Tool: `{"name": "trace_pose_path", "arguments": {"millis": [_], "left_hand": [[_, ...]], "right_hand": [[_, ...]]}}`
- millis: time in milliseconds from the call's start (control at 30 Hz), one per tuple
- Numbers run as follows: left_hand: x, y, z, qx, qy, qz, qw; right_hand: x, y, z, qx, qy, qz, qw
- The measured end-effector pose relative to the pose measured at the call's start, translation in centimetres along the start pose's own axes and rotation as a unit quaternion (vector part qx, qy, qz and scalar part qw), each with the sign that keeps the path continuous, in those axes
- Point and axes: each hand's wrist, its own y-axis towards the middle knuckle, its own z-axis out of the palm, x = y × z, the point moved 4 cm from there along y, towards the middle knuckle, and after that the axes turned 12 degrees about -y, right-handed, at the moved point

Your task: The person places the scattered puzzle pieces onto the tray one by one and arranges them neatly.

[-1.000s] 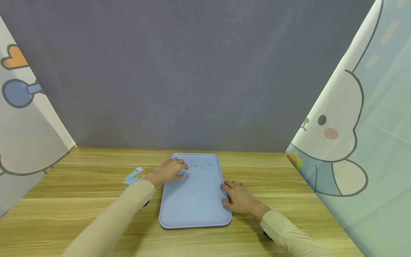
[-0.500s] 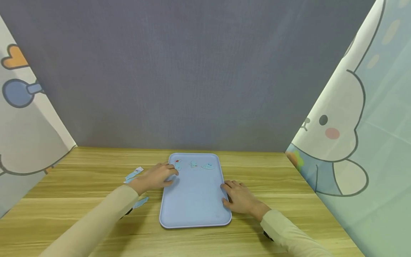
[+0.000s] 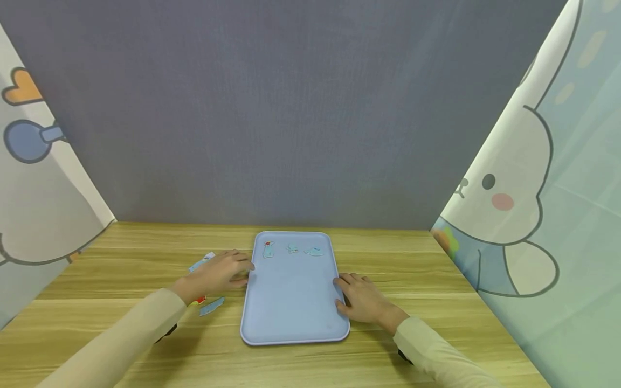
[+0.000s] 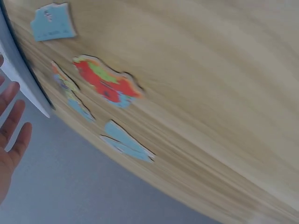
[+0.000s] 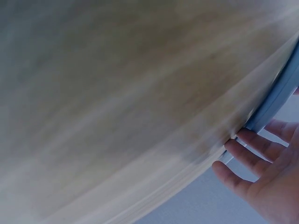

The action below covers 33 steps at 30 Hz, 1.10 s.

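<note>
In the head view my left hand hovers with relaxed fingers at the left edge of a pale blue tray, holding nothing. Beneath and beside it, flat picture puzzle pieces lie on the table, partly hidden by the hand: a light blue one and a red one. The left wrist view shows a red and green piece and a pale blue piece among several. Along the tray's far end lie three light blue pieces, the leftmost piece red-tipped. My right hand rests against the tray's right rim.
A wooden table carries the tray. Behind it rises a grey backdrop. Printed cartoon curtains flank the table on both sides.
My left hand has drawn back leftward from the tray's far left corner to its left edge, uncovering the red-tipped piece there. The right hand has stayed at the right rim.
</note>
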Motion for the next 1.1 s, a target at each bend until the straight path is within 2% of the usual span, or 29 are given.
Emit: {"name": "trace_pose_path", "arguments": {"millis": [267,433,567,733,900,1100], "left_hand": [[1.0,-1.9,-0.4,-0.006,0.022,-0.028,0.9994],[1.5,-3.0,-0.8,-0.004,0.009,-0.044,0.999],[2.0,-3.7,-0.9,-0.002,0.003,-0.07,0.9976],[2.4,-4.3,-1.2,0.006,0.009,-0.091,0.9958],[2.5,-4.7,-1.3,0.004,0.023,-0.096,0.9951],[3.0,-5.0,-1.0,0.0,0.012,-0.103,0.9946]], "right_hand": [[0.0,0.0,0.0,0.001,0.005,0.002,1.0],[0.0,-0.1,-0.1,0.003,0.006,0.001,1.0],[0.1,-0.1,-0.2,0.003,0.007,0.002,1.0],[0.1,-0.1,-0.2,0.003,0.006,0.002,1.0],[0.0,0.0,0.0,0.005,0.001,0.001,1.0],[0.0,0.0,0.1,0.005,-0.001,0.002,1.0]]}}
